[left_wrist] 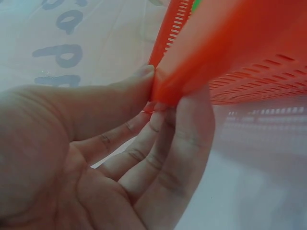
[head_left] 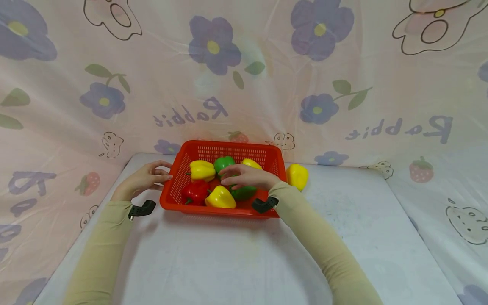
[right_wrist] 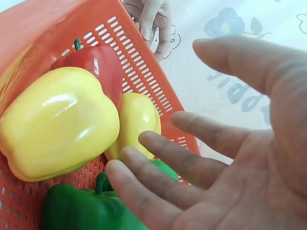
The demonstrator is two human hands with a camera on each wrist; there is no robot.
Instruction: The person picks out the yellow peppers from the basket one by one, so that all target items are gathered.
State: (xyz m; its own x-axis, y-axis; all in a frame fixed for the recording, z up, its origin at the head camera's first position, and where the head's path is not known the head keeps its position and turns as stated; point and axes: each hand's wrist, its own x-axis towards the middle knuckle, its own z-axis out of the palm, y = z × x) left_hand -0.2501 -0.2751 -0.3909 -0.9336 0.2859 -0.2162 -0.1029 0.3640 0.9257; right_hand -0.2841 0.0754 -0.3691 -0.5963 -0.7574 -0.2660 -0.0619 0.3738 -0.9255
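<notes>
A red plastic basket [head_left: 225, 213] with slotted walls holds several bell peppers. My left hand [head_left: 146, 178] pinches its left rim; in the left wrist view the thumb lies on one side of the rim [left_wrist: 168, 88] and the fingers curl on the other. Over the basket hovers my right hand [head_left: 249, 176], its fingers spread and holding nothing. Beneath and around it lie a green bell pepper [head_left: 225, 163], a darker green one [head_left: 244, 193], a front yellow one [head_left: 221, 198], a red one [head_left: 196, 192], a left yellow one [head_left: 202, 170] and a partly hidden yellow one [head_left: 251, 163].
Another yellow bell pepper [head_left: 297, 176] sits on the table outside the basket's right wall. The white table [head_left: 236, 258] reaches back to a hanging cloth [head_left: 259, 93] printed with flowers and rabbits, close behind the basket.
</notes>
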